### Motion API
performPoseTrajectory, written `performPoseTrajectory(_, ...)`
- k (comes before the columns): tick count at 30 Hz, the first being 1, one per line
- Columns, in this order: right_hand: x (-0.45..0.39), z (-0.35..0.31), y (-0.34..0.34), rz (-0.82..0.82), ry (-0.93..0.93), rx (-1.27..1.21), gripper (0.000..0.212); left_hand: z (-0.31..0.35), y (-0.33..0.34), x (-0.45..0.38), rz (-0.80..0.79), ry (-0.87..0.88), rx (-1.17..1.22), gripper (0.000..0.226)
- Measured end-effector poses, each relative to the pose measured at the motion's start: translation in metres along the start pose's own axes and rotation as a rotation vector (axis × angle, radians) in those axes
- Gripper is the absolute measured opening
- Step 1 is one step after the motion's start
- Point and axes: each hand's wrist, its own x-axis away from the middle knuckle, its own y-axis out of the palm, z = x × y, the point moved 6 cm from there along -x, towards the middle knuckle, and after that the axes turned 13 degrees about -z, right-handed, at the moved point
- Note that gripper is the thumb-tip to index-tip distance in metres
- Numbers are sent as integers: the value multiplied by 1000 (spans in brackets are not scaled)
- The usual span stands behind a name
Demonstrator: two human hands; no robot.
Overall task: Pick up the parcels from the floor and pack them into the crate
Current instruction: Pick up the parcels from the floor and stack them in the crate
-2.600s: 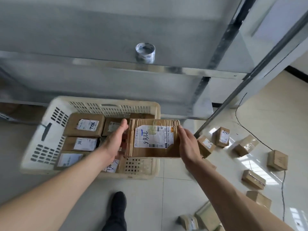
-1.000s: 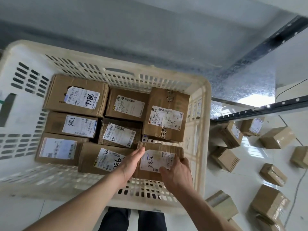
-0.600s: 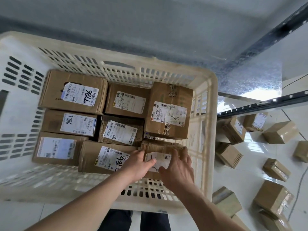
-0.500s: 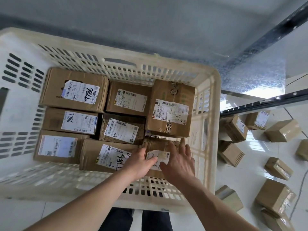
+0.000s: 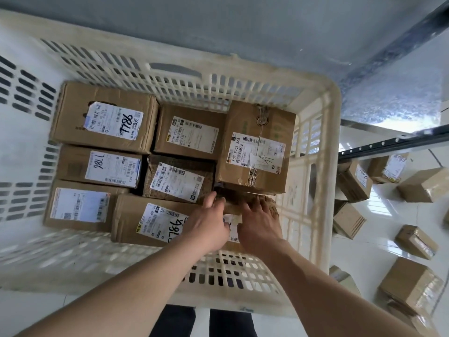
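A cream plastic crate (image 5: pixel 330 181) holds several brown cardboard parcels with white labels. In its near right corner lies one brown parcel (image 5: pixel 233 205), mostly hidden under my hands. My left hand (image 5: pixel 209 224) rests flat on the parcel's left part, fingers straight. On its right part lies my right hand (image 5: pixel 261 224), fingers spread and pressing down. A bigger parcel (image 5: pixel 255 147) sits just behind it, and a parcel marked 786 (image 5: pixel 155 220) lies to its left.
Several more brown parcels (image 5: pixel 410 285) lie scattered on the glossy tiled floor (image 5: pixel 379 244) right of the crate. A grey metal panel (image 5: pixel 243 27) and a dark metal rail (image 5: pixel 388 144) stand behind the crate. My legs show below its near wall.
The parcel went from being carried above the crate down into its near right corner. Both hands moved from gripping its sides to lying flat on top of it.
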Motion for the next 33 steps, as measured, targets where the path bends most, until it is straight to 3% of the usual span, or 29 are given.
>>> performPoseTrajectory(3,-4,6,-4,31,49,51,48,-3,-5,-16,-53,-6,-94,70)
performPoseTrajectory(8,-10,7,-5,22,111,95,34,-1,-12,-28,-64,-24,-261,68)
performPoseTrajectory(13,-7,6,-13,43,66,134,21,3,-17,-32,4,15,-462,49)
performPoseTrajectory(17,-10,4,-16,94,21,153,20,13,-24,-37,33,34,-570,29)
performPoseTrajectory(22,-19,7,-20,144,-7,139,18,12,-26,-47,55,34,-619,27)
performPoseTrajectory(33,-47,12,-13,94,100,2,30,2,-17,-72,57,-57,-614,26)
